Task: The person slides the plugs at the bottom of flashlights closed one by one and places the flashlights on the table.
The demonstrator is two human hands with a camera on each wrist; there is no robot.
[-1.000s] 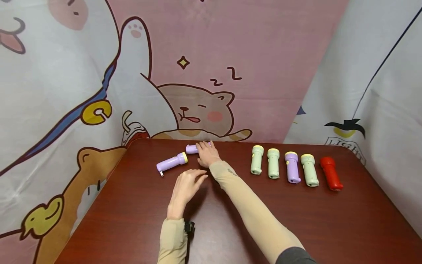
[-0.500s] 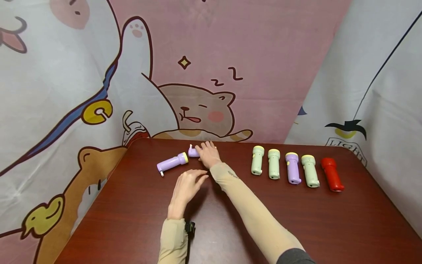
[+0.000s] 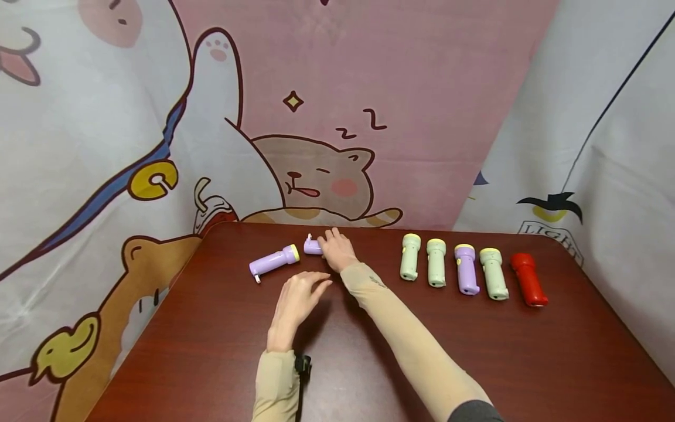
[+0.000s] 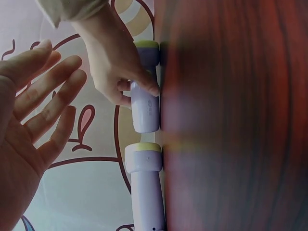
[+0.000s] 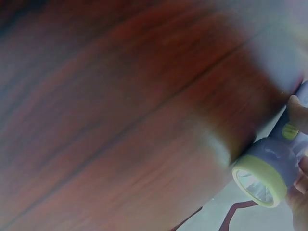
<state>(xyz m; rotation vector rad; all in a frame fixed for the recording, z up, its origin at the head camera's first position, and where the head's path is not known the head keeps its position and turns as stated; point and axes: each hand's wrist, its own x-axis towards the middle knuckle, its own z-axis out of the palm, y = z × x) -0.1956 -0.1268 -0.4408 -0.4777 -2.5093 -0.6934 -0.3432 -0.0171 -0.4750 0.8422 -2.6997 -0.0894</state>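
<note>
My right hand point(image 3: 339, 249) grips a purple flashlight point(image 3: 312, 247) near the far edge of the table. Its tail with a small white tab sticks out left of the fingers, while the hand hides the rest in the head view. The right wrist view shows this flashlight's yellow-rimmed lens point(image 5: 260, 180), with thumb and fingers around the body. Just to its left lies a second purple flashlight point(image 3: 273, 261), apart from the first, its yellow head facing right. My left hand point(image 3: 297, 298) hovers nearer, fingers relaxed and holding nothing; the left wrist view shows its palm and spread fingers.
To the right stretches a row of flashlights: a pale green one point(image 3: 409, 258), another pale green one point(image 3: 436, 264), a purple one point(image 3: 467, 269), a third pale green one point(image 3: 494, 274) and a red one point(image 3: 529, 280). A cartoon-print cloth point(image 3: 422, 117) hangs behind the brown table point(image 3: 474, 363).
My right hand has shifted slightly right and nearer with the purple flashlight. That flashlight has turned, so its white tail tab now shows. The left hand stays put.
</note>
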